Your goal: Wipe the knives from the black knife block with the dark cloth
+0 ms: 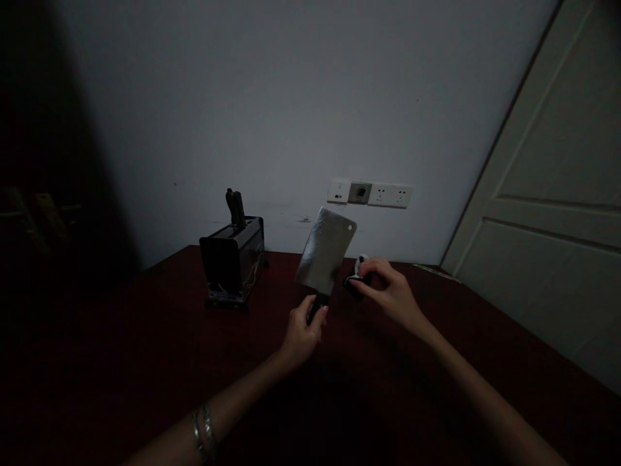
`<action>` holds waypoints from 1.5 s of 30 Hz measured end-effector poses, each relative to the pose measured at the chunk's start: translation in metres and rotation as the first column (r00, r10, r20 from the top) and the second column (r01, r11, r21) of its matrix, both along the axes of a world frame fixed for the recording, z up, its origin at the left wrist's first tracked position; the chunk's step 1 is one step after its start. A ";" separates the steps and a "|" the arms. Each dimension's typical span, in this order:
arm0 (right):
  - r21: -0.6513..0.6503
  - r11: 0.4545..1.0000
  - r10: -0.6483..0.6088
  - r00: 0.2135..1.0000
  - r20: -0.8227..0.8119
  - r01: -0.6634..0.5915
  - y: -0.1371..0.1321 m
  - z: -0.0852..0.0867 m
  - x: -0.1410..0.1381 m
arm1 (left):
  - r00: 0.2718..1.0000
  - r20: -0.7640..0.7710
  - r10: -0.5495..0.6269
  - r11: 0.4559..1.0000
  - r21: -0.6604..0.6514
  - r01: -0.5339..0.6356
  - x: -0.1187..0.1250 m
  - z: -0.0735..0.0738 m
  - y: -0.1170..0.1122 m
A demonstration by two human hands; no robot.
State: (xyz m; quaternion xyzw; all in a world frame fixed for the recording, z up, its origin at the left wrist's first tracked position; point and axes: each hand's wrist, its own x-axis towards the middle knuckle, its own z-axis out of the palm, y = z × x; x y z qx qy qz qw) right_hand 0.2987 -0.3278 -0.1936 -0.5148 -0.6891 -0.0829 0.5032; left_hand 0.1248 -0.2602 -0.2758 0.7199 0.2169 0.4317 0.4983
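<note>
My left hand (301, 330) is closed round the black handle of a cleaver (326, 252). Its broad metal blade points up and leans to the right, with a small hole near the top right corner. Just right of the blade, my right hand (388, 288) pinches a small black-and-white bunched thing (356, 279) that looks like cloth; dim light hides its exact kind. A small gap shows between that thing and the blade. Both hands are above the dark red table.
A knife holder (233, 259) with black end panels stands on the table (272, 268) to the left, black handles (235, 208) rising from its top. Sockets (371, 193) sit on the wall behind. A pale panelled door (548, 246) is at the right. The room is dim.
</note>
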 end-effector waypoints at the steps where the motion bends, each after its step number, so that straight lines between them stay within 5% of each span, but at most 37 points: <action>1: -0.039 0.999 -0.013 0.999 -0.030 0.012 -0.003 0.000 0.008 | 1.000 0.007 -0.010 1.000 -0.012 0.011 0.000 0.001 0.000; 5: -0.268 0.963 -0.020 0.999 0.032 0.028 -0.012 -0.005 0.030 | 0.998 0.049 -0.050 0.995 -0.085 0.054 0.002 0.000 0.003; 10: -0.484 0.875 0.101 0.972 0.213 0.015 -0.002 -0.034 0.015 | 0.994 0.094 -0.049 0.987 -0.146 0.063 0.004 -0.001 0.005; 15: -0.567 0.823 0.176 0.936 0.305 0.029 0.011 -0.081 -0.013 | 0.993 0.111 -0.044 0.982 -0.178 0.064 0.003 0.005 0.006; 19: -0.556 0.831 0.209 0.916 0.342 0.018 0.010 -0.098 -0.022 | 0.990 0.132 -0.043 0.985 -0.159 0.064 0.002 0.007 0.008; 25: -0.471 0.880 0.140 0.980 0.138 -0.059 -0.005 -0.077 -0.023 | 0.985 0.145 -0.089 0.977 -0.177 0.115 0.002 0.015 0.013; 28: -0.402 0.913 0.040 0.995 -0.096 -0.076 -0.013 -0.060 -0.029 | 0.977 0.150 -0.153 0.962 -0.202 0.182 0.002 0.025 0.016; 33: -0.489 0.837 -0.031 0.871 -0.491 -0.246 -0.014 -0.044 -0.049 | 0.960 0.196 -0.198 0.926 -0.284 0.249 0.008 0.040 0.017; 38: -0.540 0.783 -0.025 0.852 -0.523 -0.309 -0.004 -0.044 -0.067 | 0.941 0.253 -0.223 0.884 -0.354 0.305 0.018 0.049 0.013; 45: -0.436 0.895 -0.101 0.915 -0.391 -0.088 -0.004 -0.038 -0.076 | 0.927 0.290 -0.239 0.848 -0.401 0.345 0.022 0.058 0.009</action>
